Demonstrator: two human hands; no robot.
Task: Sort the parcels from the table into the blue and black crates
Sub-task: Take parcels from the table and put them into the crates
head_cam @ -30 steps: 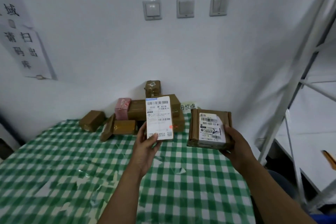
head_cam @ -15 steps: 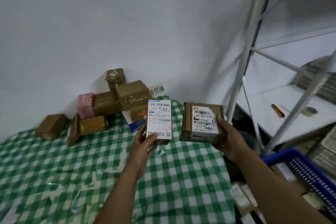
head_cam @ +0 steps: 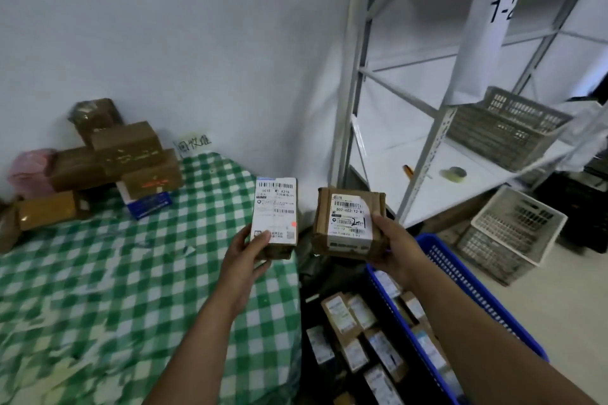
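Fingers (head_cam: 262,237) of left hand (head_cam: 241,265) and right hand (head_cam: 396,248) grip labelled brown cardboard parcels (head_cam: 348,223).
Carrying step, it seems; next, release each over blue plastic crate (head_cam: 467,279) or black crate (head_cam: 329,279).

Both bare forearms reach forward from the lower edge of the view, level with each other and held apart. The left hand (head_cam: 245,261) grips the lower end of an upright slim brown cardboard parcel with a tall white label (head_cam: 275,207), thumb laid across the label's bottom corner. The right hand (head_cam: 396,248) clasps the right side of a squat brown cardboard box with a white barcode label (head_cam: 348,223), thumb on its front edge, fingers hidden behind.
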